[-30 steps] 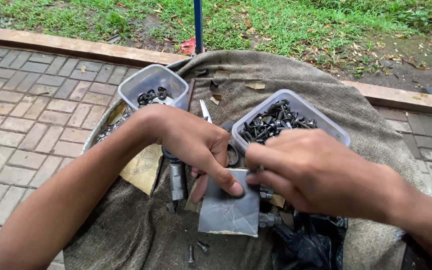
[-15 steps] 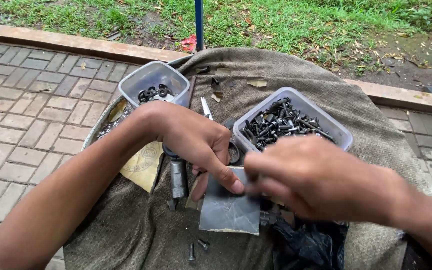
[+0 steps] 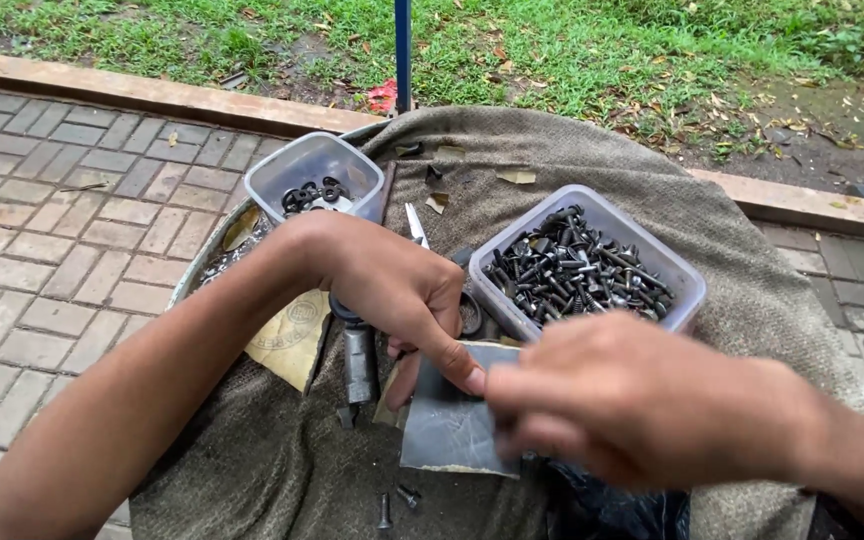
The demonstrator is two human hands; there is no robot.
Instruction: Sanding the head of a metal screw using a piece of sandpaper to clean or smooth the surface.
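Both hands pinch a grey sheet [image 3: 457, 420]: left hand [image 3: 397, 290] fingers clamped, right hand [image 3: 642, 400] fingers closed

A single head-worn camera looks steeply down and forward from close above the left hand [image 3: 392, 290] and right hand [image 3: 642, 400], over a cloth-covered surface [image 3: 752, 300], with paving [image 3: 42, 250] and grass [image 3: 602, 50] beyond.

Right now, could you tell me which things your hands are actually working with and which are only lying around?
In hand:
- left hand and right hand, both on the grey sheet

Lying about:
- tub of dark screws
- tub of black rings
- yellowish paper
- loose screws
- burlap cloth
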